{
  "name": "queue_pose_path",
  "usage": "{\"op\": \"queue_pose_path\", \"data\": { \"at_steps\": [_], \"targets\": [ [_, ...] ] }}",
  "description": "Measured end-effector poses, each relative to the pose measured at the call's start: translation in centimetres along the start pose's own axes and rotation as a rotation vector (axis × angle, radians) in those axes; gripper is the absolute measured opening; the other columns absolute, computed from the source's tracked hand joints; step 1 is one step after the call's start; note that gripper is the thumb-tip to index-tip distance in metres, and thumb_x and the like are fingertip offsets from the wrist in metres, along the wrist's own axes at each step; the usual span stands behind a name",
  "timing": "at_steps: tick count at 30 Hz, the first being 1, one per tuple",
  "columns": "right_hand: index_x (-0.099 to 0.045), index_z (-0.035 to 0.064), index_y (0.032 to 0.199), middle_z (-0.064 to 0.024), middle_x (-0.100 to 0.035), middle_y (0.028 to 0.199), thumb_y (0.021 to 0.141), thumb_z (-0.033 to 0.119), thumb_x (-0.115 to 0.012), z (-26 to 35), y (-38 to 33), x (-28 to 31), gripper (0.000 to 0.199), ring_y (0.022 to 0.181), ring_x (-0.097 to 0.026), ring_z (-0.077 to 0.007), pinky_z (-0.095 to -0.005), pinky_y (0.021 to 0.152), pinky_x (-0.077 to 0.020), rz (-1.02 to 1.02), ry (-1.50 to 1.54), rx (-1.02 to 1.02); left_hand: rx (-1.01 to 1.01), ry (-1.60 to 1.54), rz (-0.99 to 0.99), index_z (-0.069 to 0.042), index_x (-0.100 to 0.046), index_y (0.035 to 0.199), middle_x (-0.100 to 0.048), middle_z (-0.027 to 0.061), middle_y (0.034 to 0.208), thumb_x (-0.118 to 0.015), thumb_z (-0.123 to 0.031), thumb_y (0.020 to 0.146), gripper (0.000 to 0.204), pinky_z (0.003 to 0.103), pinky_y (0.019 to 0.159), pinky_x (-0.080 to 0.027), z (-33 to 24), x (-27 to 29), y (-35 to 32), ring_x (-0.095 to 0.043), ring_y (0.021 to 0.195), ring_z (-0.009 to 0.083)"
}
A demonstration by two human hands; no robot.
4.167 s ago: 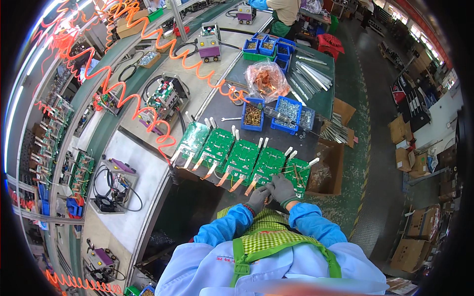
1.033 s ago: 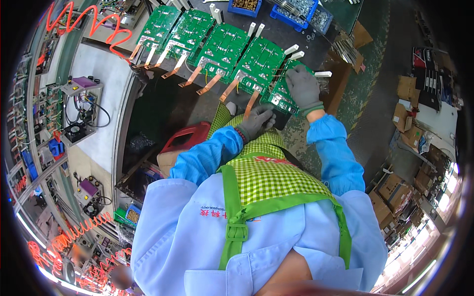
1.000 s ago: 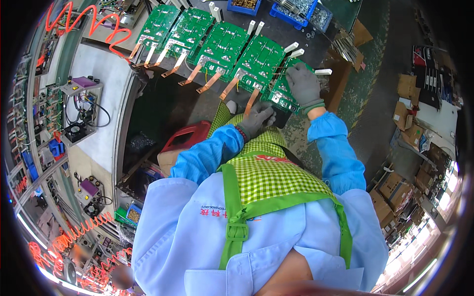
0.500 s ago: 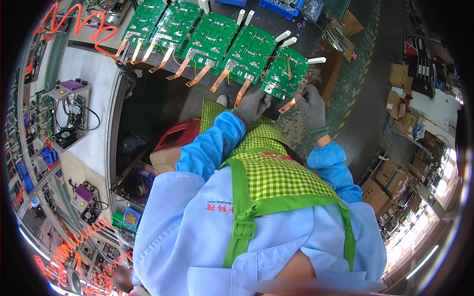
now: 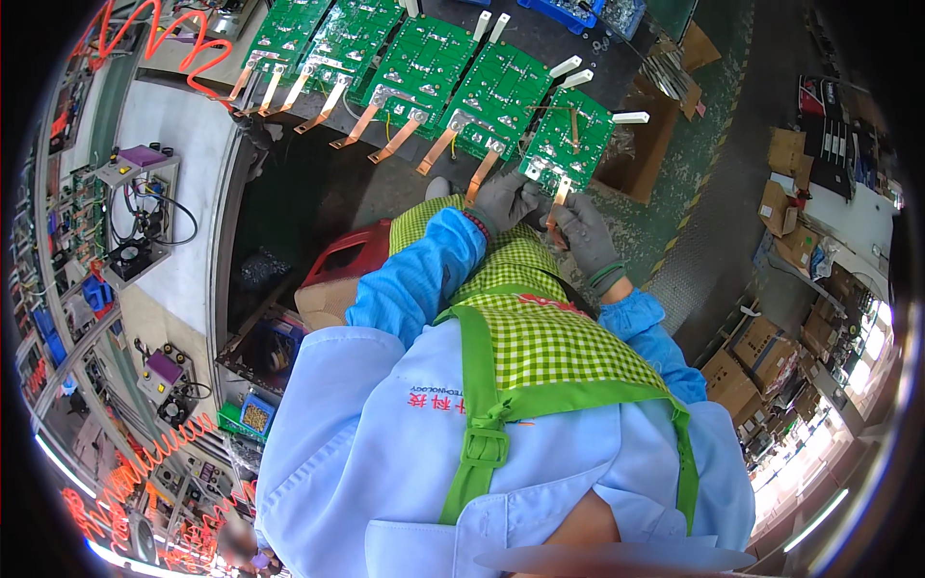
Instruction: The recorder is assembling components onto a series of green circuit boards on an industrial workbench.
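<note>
Green boards [image 5: 503, 91] line the dark table [image 5: 532, 35] left of a cardboard box [image 5: 640, 159], the right hand [image 5: 587, 233] gripping a copper strip [image 5: 561, 198], the left hand [image 5: 503, 203] unclear in its grip.

Orange coiled hose [image 5: 145, 464] dangles at the lower left, where a small blue bin [image 5: 272, 414] of loose brass-coloured parts sits beside a green one [image 5: 229, 416]. Above, a purple-topped machine [image 5: 125, 226] with looped black cable stands on a pale surface [image 5: 188, 222], and a smaller purple-topped unit [image 5: 164, 366] is near it. A red plastic object [image 5: 374, 239] rests against a tan box [image 5: 328, 303]. To the right, brown cartons [image 5: 737, 380] lie beyond a yellow floor line [image 5: 706, 173].
</note>
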State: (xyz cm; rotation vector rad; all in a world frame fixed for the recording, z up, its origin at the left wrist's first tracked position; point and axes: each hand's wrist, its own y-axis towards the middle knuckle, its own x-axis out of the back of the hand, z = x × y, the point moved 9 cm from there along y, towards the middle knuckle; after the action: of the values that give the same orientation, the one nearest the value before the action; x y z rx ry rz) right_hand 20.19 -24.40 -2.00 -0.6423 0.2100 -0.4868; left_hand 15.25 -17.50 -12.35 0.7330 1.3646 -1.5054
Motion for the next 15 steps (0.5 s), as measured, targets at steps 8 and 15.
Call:
{"op": "queue_pose_path", "data": {
  "at_steps": [8, 15],
  "targets": [
    [-0.053, 0.0028, 0.101, -0.0033, -0.058, 0.077, 0.094, 0.027, -0.051, 1.5, -0.5, -3.1, 0.025, 0.059, -0.053, -0.0087, -0.0227, 0.048, -0.0417, 0.036, -0.007, -0.056, 0.062, -0.037, 0.061, -0.001, -0.051, 0.108, -0.050, 0.0036, 0.079, -0.043, -0.013, 0.096, 0.019, 0.020, 0.059, -0.045, 0.3, 0.3, 0.2, -0.050, 0.069, 0.0091],
    [-0.056, 0.0013, 0.096, -0.0060, -0.060, 0.076, 0.093, 0.032, -0.052, -0.3, 1.9, -2.9, 0.031, 0.058, -0.059, -0.0124, -0.0224, 0.046, -0.0447, -0.061, -0.045, -0.040, 0.062, 0.077, 0.048, 0.001, -0.051, 0.108, -0.058, 0.0125, 0.099, -0.039, -0.024, 0.095, 0.030, 0.036, 0.079, -0.051, -0.1, -2.7, -2.6, -0.059, 0.091, 0.0233]
  ]
}}
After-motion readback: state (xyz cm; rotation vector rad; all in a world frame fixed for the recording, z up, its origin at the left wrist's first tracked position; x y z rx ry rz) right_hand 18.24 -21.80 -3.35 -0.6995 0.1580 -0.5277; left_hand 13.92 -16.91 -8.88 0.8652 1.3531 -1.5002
